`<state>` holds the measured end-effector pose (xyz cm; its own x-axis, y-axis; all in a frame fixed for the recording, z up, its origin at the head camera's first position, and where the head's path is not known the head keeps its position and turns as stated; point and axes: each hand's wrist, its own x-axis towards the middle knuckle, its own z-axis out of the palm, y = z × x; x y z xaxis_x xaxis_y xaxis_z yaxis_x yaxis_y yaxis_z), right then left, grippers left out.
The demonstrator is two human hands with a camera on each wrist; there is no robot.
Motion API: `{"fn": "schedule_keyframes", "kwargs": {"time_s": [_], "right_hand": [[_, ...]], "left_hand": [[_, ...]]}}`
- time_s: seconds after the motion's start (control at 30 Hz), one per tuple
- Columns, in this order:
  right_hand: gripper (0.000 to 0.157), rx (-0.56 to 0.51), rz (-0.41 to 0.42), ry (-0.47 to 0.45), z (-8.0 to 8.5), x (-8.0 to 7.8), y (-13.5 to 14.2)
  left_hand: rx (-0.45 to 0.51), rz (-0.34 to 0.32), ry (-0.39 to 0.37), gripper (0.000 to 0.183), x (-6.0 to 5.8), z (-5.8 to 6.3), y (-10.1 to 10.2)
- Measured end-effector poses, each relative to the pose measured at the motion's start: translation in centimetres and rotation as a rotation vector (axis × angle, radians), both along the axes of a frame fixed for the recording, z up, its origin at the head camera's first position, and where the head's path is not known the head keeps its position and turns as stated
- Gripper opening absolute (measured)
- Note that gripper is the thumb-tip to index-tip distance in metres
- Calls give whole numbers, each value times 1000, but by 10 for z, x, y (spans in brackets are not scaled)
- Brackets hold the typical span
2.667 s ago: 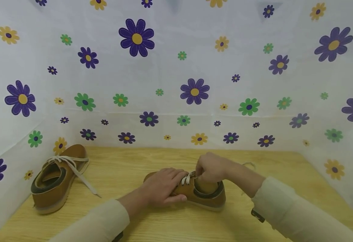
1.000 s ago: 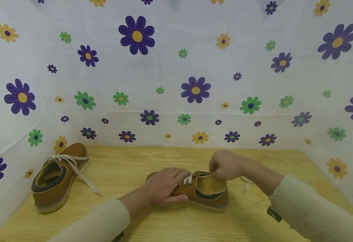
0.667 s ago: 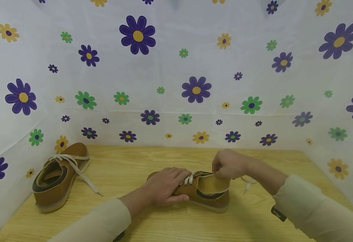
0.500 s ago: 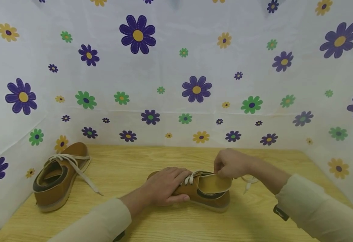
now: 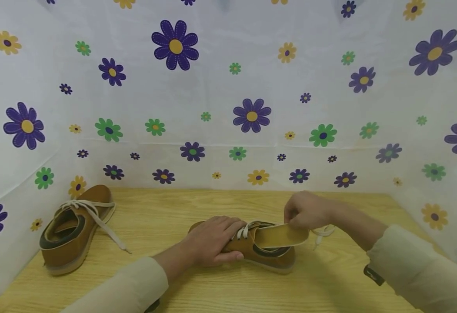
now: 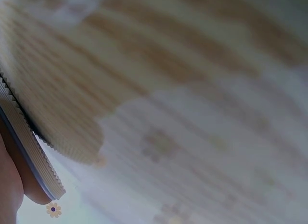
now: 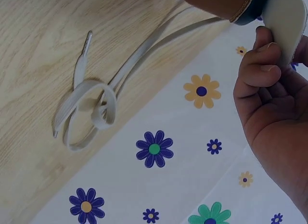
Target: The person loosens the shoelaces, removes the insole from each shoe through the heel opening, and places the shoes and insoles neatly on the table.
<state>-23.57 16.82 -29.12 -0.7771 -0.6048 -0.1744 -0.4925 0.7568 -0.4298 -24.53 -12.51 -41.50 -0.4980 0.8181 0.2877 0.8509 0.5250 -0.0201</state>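
A brown lace-up shoe (image 5: 281, 261) lies on the wooden table, toe to the left. My left hand (image 5: 212, 241) grips its front part, thumb along the near side and fingers across the top. With curled fingers and thumb, my right hand (image 5: 307, 211) pinches the edge of a tan insole (image 5: 283, 236), whose heel end sticks out of the shoe's opening; its front part is hidden inside. The right wrist view shows the pale insole (image 7: 285, 29) between the fingers. In the left wrist view, the ridged shoe sole (image 6: 36, 151) shows beside my left hand (image 6: 7, 185).
A second brown shoe (image 5: 65, 256) stands at the left of the table, its white lace (image 5: 108, 232) trailing to the right. Behind my right hand lies a loose, curled shoelace (image 7: 108, 101). A flower-printed white cloth (image 5: 212, 87) encloses the back and sides.
My right hand has moved right, first out of the shoe's opening, drawing the insole's heel end up and out past the heel. My left hand has stayed on the shoe.
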Motion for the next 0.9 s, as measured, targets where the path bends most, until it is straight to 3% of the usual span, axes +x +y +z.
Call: {"fn": "schedule_keyframes", "kwargs": {"time_s": [0.27, 0.5, 0.9], "right_hand": [[13, -15, -5, -36, -3, 2, 12], [12, -15, 18, -7, -2, 2, 18], [11, 10, -12, -89, 7, 2, 26]], "left_hand": [[-1, -1, -4, 73, 0, -1, -2], [1, -8, 6, 73, 1, 2, -1], [-18, 3, -28, 74, 0, 2, -1]]}}
